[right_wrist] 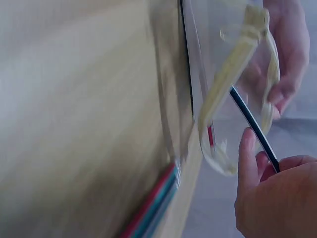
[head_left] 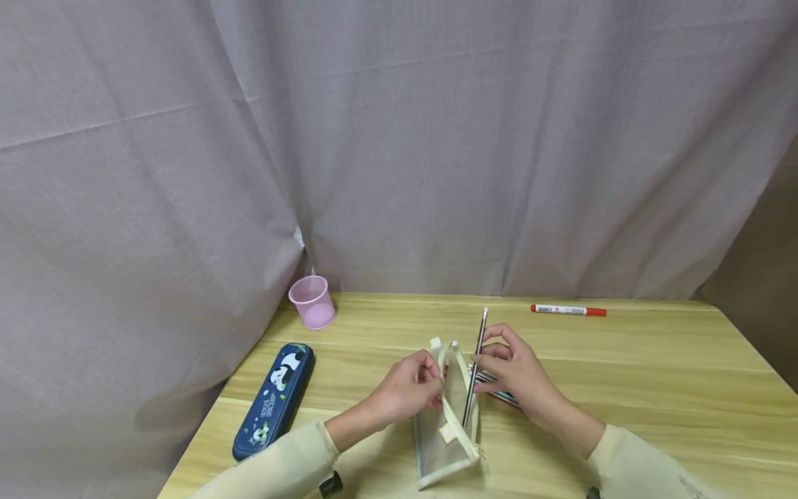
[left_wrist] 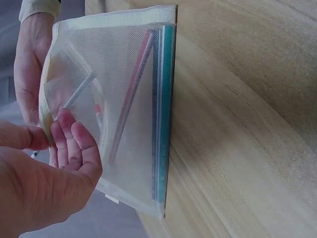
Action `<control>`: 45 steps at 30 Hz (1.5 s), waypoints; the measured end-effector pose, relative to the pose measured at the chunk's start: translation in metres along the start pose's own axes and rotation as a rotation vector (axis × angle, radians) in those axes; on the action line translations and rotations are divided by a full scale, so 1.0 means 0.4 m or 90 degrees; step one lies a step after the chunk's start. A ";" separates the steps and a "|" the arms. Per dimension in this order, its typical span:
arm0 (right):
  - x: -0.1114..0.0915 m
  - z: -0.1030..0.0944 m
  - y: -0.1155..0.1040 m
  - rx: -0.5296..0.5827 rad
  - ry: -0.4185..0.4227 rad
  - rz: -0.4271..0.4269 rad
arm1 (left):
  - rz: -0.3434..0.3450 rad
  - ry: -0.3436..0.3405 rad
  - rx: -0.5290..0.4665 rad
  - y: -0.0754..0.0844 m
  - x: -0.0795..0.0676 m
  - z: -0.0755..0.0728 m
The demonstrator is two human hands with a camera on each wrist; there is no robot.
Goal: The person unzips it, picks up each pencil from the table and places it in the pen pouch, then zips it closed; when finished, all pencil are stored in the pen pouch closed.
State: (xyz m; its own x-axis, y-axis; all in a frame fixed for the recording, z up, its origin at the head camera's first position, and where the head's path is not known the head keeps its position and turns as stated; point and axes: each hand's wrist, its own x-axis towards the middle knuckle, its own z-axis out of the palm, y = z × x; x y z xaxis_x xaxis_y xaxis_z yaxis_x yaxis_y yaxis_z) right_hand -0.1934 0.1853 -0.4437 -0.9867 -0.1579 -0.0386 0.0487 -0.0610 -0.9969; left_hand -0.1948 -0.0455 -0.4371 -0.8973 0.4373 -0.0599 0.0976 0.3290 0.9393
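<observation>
A cream mesh pencil pouch stands on the table with its zipped mouth spread. My left hand pinches one edge of that mouth between thumb and fingers. In my right hand, a dark striped pencil is held slanting, its lower end inside the pouch opening. Through the mesh in the left wrist view, a red pencil leans inside, near a teal pencil along the bottom. Several pencils lie on the table beside the pouch, below my right hand.
A navy panda pencil case lies at the left. Behind it stands a pink cup. A red and white marker lies near the table's back edge, in front of a grey curtain.
</observation>
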 end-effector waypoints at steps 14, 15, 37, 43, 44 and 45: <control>-0.026 0.058 0.045 -0.051 -0.104 0.049 | 0.005 0.004 0.012 -0.006 0.001 0.000; -0.025 0.061 0.046 -0.062 -0.110 0.051 | 0.005 0.005 0.013 -0.006 0.002 0.000; -0.011 0.063 0.031 -0.226 -0.158 0.026 | 0.011 -0.014 0.012 -0.004 -0.006 -0.008; -0.014 0.010 0.014 -0.319 -0.065 -0.040 | 0.013 -0.013 0.010 0.001 -0.005 -0.009; -0.014 -0.002 0.013 -0.329 -0.048 -0.044 | 0.013 -0.011 0.009 0.001 -0.004 -0.008; -0.013 -0.015 0.012 -0.342 -0.028 -0.050 | 0.013 -0.009 0.009 0.001 -0.004 -0.007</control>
State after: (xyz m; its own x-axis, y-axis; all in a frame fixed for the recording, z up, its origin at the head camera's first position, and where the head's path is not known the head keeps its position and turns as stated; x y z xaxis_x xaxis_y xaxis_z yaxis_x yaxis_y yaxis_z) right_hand -0.1889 0.1918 -0.4486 -0.9761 -0.2154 0.0289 -0.1225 0.4355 -0.8918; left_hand -0.1946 -0.0485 -0.4358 -0.8887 0.4562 -0.0455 0.1221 0.3312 0.9356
